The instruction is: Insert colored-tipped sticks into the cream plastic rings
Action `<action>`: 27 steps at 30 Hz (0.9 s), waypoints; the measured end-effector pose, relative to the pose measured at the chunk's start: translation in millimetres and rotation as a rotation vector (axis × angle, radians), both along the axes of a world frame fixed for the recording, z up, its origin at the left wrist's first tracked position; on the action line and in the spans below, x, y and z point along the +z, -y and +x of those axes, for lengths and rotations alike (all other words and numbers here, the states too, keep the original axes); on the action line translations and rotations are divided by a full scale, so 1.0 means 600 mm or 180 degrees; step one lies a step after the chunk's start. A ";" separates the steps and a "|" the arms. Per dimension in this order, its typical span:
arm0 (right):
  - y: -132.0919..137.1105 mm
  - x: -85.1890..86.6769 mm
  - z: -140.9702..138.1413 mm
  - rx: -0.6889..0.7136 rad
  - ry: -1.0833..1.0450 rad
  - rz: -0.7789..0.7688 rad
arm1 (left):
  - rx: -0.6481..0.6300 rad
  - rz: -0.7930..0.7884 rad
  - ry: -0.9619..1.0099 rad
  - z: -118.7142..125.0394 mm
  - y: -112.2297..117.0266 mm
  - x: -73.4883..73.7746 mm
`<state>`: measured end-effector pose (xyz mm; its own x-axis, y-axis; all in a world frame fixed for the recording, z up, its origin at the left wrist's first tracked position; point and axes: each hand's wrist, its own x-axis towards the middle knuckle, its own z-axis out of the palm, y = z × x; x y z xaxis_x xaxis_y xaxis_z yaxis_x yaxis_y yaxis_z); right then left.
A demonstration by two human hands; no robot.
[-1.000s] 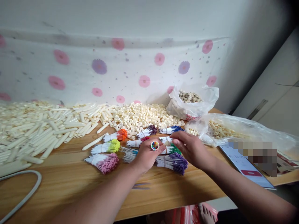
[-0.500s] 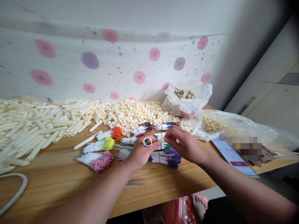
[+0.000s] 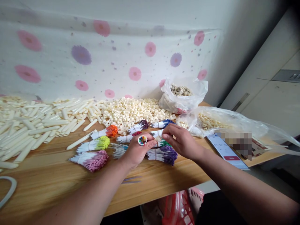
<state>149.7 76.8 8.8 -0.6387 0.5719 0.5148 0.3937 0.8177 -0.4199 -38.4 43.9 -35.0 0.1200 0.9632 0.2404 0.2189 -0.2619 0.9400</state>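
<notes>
My left hand (image 3: 135, 153) is closed around a multicolour pen body (image 3: 142, 140). Its round white end faces me, with several coloured tips inside the ring; the rest is hidden in my fist. Close beside it, my right hand (image 3: 181, 142) has thumb and fingers pinched together near a small pale piece (image 3: 158, 139) at my left fingertips. I cannot make out exactly what the right fingers hold. Below and around the hands lie banded pen refills: purple (image 3: 162, 155), pink (image 3: 90, 160), yellow (image 3: 94, 144), orange (image 3: 104, 132) and dark blue (image 3: 162, 123).
Cream pen barrels (image 3: 42, 125) are heaped at the left, and short slotted cream parts (image 3: 133, 112) at the back. A plastic bag of small parts (image 3: 182, 97) stands behind another clear bag (image 3: 208, 122). A phone (image 3: 226, 151) lies right, near the table's front edge (image 3: 159, 197).
The view has shifted slightly, so everything sits a little further left. Both hands keep nearly the same pose close together, the left still around the pen body.
</notes>
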 end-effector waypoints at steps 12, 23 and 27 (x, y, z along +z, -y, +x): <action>0.004 0.003 0.000 -0.0003 0.0161 0.0203 | -0.0021 -0.0095 -0.0005 0.002 0.003 0.004; 0.003 -0.024 -0.018 -0.0202 -0.0567 -0.0905 | 0.0255 0.0551 -0.0422 0.003 0.006 0.019; 0.001 -0.036 -0.031 -0.0488 -0.0834 -0.1238 | 0.0457 0.0737 -0.0571 0.004 0.005 0.020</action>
